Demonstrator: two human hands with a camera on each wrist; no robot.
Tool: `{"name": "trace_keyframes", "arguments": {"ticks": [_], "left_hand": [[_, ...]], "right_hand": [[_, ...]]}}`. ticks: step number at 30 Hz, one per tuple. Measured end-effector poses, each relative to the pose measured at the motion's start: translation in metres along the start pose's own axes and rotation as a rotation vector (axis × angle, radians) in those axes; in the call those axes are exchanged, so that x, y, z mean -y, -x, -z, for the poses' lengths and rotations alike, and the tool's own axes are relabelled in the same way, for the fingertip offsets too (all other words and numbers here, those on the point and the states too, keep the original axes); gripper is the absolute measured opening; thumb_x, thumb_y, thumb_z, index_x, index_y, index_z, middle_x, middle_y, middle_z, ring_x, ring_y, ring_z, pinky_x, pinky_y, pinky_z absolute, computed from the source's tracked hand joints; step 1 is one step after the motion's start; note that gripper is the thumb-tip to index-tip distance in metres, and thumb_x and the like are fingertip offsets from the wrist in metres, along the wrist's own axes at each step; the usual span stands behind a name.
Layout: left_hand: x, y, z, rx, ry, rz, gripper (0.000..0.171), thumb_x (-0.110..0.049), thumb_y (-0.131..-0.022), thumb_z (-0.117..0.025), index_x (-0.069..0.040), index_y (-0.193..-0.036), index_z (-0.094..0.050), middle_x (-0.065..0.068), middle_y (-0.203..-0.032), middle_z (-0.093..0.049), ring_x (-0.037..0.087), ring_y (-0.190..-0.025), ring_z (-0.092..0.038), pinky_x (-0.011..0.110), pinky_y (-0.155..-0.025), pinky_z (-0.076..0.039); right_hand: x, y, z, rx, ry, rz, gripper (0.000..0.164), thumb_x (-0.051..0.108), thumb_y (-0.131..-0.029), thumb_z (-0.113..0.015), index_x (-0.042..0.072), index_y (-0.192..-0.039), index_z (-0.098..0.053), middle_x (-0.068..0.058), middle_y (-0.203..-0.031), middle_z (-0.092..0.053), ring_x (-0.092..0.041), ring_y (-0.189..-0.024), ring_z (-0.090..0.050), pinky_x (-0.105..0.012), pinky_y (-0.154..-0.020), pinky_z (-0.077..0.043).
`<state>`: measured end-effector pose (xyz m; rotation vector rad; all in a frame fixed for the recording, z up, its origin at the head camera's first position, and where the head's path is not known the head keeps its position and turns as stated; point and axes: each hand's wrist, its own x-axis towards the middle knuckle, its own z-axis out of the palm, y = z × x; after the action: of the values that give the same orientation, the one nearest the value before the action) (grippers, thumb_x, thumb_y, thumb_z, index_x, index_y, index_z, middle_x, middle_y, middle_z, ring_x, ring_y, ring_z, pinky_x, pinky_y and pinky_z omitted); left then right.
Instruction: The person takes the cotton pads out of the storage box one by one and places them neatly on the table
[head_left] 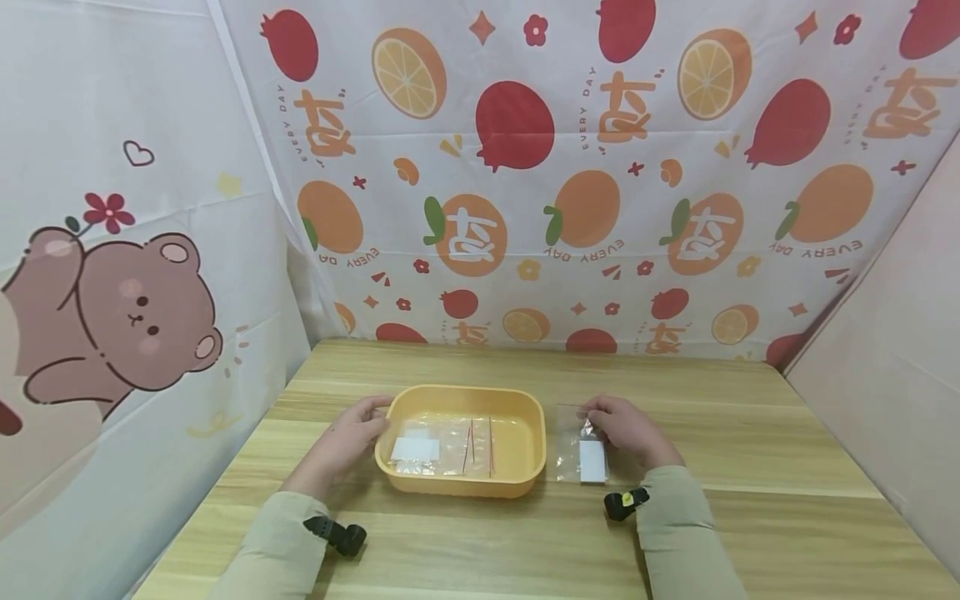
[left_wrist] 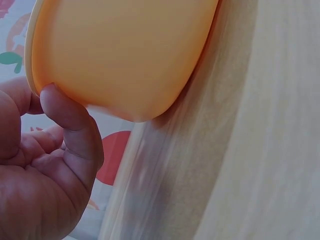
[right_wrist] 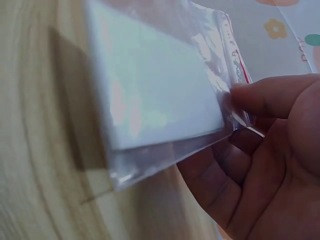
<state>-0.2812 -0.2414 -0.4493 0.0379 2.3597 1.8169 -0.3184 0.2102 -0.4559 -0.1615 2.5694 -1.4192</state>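
Wooden table (head_left: pixel 480 550) | your right hand (head_left: pixel 626 429) pinches the clear bag (head_left: pixel 567 450) near its red-lined edge | bag spreads leftward and toward you, its white card (head_left: pixel 592 462) lengthwise toward you | yellow tray (head_left: pixel 521 450) just left, your left hand (head_left: pixel 347 442) gripping its left rim

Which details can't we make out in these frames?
- Head: exact number of clear bags in the tray; they overlap.
- Left wrist: tray contents, hidden by its outer wall; the tray's remainder, cut off by the top edge.
- Right wrist: upper end of the held bag, cut off by the top edge; seal markings, too blurred.
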Motion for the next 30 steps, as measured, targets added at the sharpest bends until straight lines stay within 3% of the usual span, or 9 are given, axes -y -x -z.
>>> {"name": "trace_keyframes", "arguments": {"ticks": [18, 30], "left_hand": [[0.0018, -0.0005, -0.0003, 0.006, 0.003, -0.028, 0.048, -0.009, -0.103, -0.048, 0.003, -0.149, -0.039, 0.025, -0.115, -0.055, 0.028, -0.094, -0.061, 0.037, -0.076, -0.057], [0.0041, -0.0009, -0.0002, 0.001, 0.012, -0.022, 0.048, -0.009, -0.102, -0.048, 0.002, -0.148, -0.040, 0.024, -0.114, -0.054, 0.028, -0.093, -0.061, 0.037, -0.076, -0.057]], "right_hand": [[-0.0023, -0.0012, -0.0054, 0.077, 0.125, 0.078, 0.019, 0.009, -0.102, -0.051, 0.005, -0.105, -0.070, -0.006, -0.080, -0.063, -0.020, -0.072, -0.058, -0.034, -0.064, -0.050], [-0.0032, -0.0003, -0.0073, 0.055, 0.121, 0.060, 0.022, 0.008, -0.098, -0.055, 0.007, -0.115, -0.070, -0.007, -0.083, -0.064, -0.022, -0.075, -0.059, -0.035, -0.066, -0.049]]}}
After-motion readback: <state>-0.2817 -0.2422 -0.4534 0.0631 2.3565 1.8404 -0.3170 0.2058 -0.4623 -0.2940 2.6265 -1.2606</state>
